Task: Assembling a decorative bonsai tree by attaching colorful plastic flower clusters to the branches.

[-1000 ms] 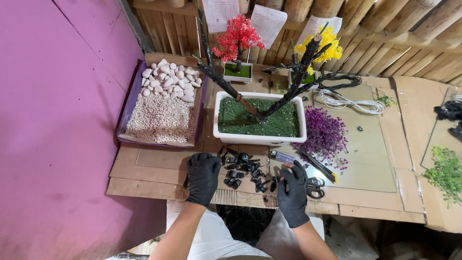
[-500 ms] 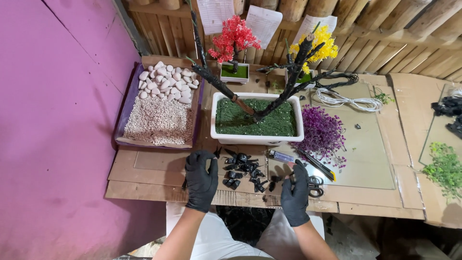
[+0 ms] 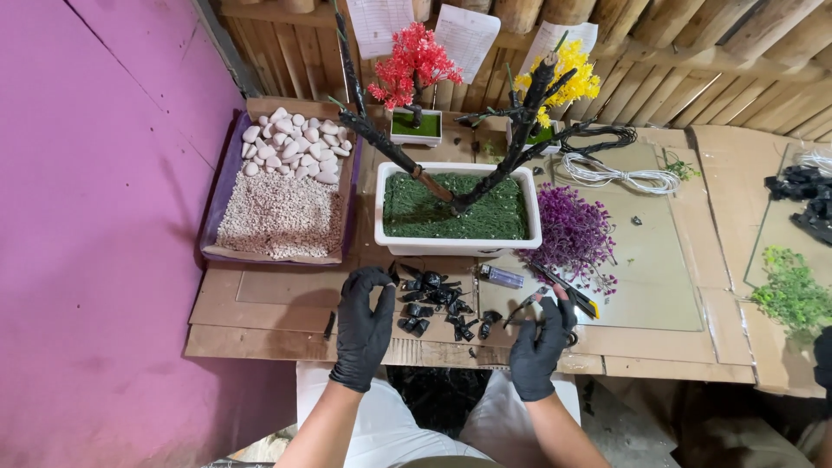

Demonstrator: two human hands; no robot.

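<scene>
My left hand, in a black glove, hovers at the left edge of a pile of small black pieces. Its thumb and forefinger are pinched together; black on black hides whether a piece sits between them. My right hand, also gloved, grips a thin metal cutting tool whose tips point left toward the pile. Behind the pile stands a white rectangular planter filled with green moss, from which a dark bare-branched tree rises.
A tray of white pebbles and gravel lies at the left. Purple foliage, a small clear lighter, a yellow-handled knife, coiled white wire and green sprigs are to the right. Red and yellow mini trees stand behind.
My right hand has lifted off the table edge and now holds the metal tool. My left hand has curled from flat into a pinch beside the black pieces.
</scene>
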